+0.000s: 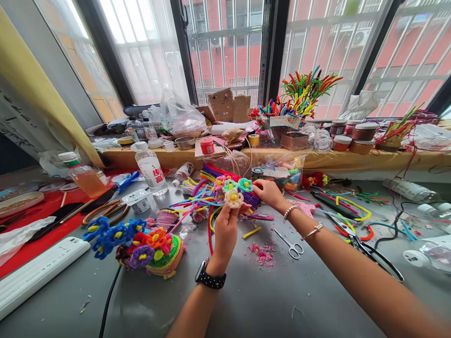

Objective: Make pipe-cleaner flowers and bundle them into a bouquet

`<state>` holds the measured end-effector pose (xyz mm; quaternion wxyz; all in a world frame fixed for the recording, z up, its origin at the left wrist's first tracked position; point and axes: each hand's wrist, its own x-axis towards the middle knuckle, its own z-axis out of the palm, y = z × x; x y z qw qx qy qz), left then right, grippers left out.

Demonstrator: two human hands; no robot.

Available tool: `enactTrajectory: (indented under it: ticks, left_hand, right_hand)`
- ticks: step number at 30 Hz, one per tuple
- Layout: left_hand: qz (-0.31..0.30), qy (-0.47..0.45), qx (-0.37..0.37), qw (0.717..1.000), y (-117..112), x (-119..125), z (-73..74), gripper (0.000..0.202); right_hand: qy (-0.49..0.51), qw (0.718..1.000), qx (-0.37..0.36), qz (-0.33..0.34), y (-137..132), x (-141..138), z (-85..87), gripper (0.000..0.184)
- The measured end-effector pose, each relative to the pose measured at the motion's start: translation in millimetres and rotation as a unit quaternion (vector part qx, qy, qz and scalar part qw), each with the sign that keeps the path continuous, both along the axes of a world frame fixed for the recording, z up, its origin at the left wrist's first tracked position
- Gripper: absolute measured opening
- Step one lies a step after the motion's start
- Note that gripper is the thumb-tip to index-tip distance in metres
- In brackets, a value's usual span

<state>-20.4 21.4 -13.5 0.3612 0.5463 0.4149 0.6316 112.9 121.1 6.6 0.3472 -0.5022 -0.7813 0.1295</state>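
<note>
While the left hand (pixel 225 230) is closed around the stems of a bunch of pipe-cleaner flowers (pixel 230 190), the right hand (pixel 268 192) comes in from 3 o'clock with its fingertips pinched at the teal flower (pixel 245 184) on the bunch's right edge. Whether they grip a petal or the stem behind it is hard to make out. The bunch sits above the table's middle, at 12 o'clock from the left hand and at 9 o'clock from the right. The left hand carries it and is the nearer. The heads face the camera, and the long axis of the stems runs from them toward 8 o'clock, where loose blue, yellow and red ends fan out.

I count four clear heads: the teal flower, a green flower (pixel 230 185), a pink flower (pixel 220 180) and a cream flower (pixel 234 198) lowest, just above the left thumb. A purple one may hide behind.

At 7 o'clock from the hands stands one woven basket (pixel 165 258) topped with blue, purple, orange and red flowers. There are two pairs of scissors: small silver scissors (pixel 293 246) at 5 o'clock and black-handled scissors (pixel 373 253) further toward 4 o'clock. One water bottle (pixel 151 169) stands upright at 10 o'clock. Pink clippings (pixel 262 253) lie just beside the small pair.
</note>
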Motion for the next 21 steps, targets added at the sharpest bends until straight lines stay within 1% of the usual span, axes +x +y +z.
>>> enactTrajectory:
  ticks: [3, 5, 6, 7, 9, 11, 14, 17, 21]
  left_hand:
    - [0.03, 0.041, -0.006, 0.999, 0.8, -2.5, -3.2, 0.02]
    - [0.045, 0.056, -0.012, 0.997, 1.2, -3.8, -4.1, 0.02]
    - [0.048, 0.063, -0.011, 0.997, 1.2, -4.1, -4.2, 0.02]
    - [0.048, 0.07, -0.007, 0.996, 1.1, -4.1, -4.0, 0.019]
    - [0.042, 0.079, 0.004, 0.996, 0.3, -3.3, -3.8, 0.018]
    - [0.03, 0.073, 0.011, 0.997, -0.8, -1.8, -4.5, 0.018]
    - [0.013, 0.049, 0.002, 0.999, -1.7, 0.4, -7.1, 0.016]
    - [0.002, 0.024, -0.007, 1.0, -1.9, 1.2, -7.7, 0.016]
    - [-0.031, -0.002, -0.006, 1.0, -3.0, 1.0, -4.1, 0.02]
  right_hand:
    - [0.008, 1.0, 0.019, 0.004, -6.7, 1.4, 2.5, 0.019]
    - [0.02, 0.999, 0.042, 0.019, -18.3, 4.1, 5.6, 0.028]
    - [0.027, 0.997, 0.058, 0.032, -26.3, 6.0, 7.0, 0.035]
    - [0.043, 0.993, 0.09, 0.061, -35.4, 8.1, 7.7, 0.038]
    - [0.063, 0.986, 0.117, 0.099, -54.6, 11.8, 6.8, 0.033]
    - [0.065, 0.985, 0.087, 0.131, -71.7, 13.0, 2.4, 0.028]
    - [0.091, 0.98, 0.015, 0.177, -87.7, 8.0, -6.4, 0.031]
    - [0.117, 0.974, -0.041, 0.188, -94.2, -1.6, -11.6, 0.027]
    - [0.132, 0.966, -0.077, 0.208, -97.8, -11.6, -14.1, 0.023]
